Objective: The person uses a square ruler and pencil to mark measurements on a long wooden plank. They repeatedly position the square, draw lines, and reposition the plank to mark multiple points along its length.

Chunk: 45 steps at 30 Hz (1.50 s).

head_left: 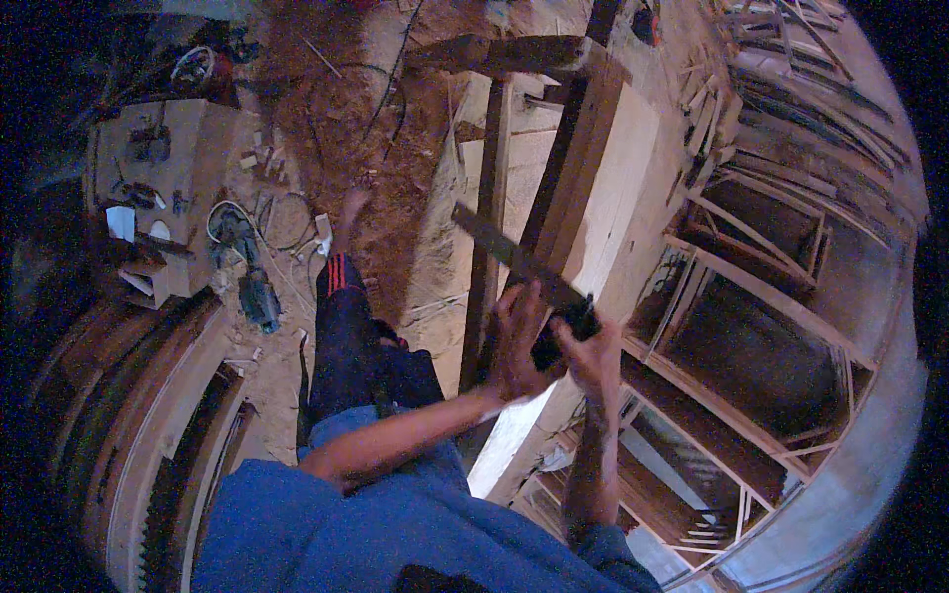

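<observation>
A tool with a long, flat, straight blade (514,255) and a dark handle slants up and left across a timber frame. Whether it is a handsaw or a try square, I cannot tell. My right hand (590,348) is closed round the handle end. Close beside it, my left hand (518,344) has its fingers stretched up and apart, near the blade and the dark beam; its contact with either is unclear. Under the blade runs a thick dark beam (568,183), with a pale board face (621,188) along its right side and a thinner post (486,217) to its left.
A power tool (259,298) with a cable lies on the dusty floor at left, beside a box (158,148) carrying small items. Long boards (163,435) are stacked at lower left. Wooden frames (761,336) stand at right, with offcuts (704,99) beyond. My leg (346,326) stretches forward.
</observation>
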### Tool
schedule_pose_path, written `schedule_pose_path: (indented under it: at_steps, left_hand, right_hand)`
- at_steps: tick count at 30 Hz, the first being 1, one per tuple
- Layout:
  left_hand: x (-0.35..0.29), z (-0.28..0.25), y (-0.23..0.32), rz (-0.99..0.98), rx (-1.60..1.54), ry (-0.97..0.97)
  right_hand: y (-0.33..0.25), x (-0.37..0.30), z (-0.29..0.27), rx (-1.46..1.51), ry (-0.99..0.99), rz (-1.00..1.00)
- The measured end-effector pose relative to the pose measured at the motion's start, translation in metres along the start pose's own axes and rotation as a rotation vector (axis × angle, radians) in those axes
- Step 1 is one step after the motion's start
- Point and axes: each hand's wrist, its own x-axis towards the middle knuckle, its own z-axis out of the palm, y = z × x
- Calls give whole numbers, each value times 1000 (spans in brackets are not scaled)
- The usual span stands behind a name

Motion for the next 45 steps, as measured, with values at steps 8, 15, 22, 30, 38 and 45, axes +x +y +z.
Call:
schedule_pose_path:
  at_steps: [8, 15, 22, 30, 38, 45]
  left_hand:
    - [-93, 9, -14, -114, 78, -48]
    - [-35, 14, -12, -50, 140, -66]
    - [12, 36, -40, -51, -69, -65]
    - [18, 31, -31, -86, -142, 9]
    - [16, 30, -29, -109, -74, 0]
    - [17, 30, -33, -88, -74, 25]
  right_hand:
    - [63, -68, 32, 47, 51, 103]
    - [50, -20, 17, -72, 66, -49]
    - [36, 26, 14, 15, 108, -125]
    - [27, 34, 12, 7, 67, -39]
    - [26, 34, 13, 54, 68, -45]
    - [30, 36, 13, 66, 59, -5]
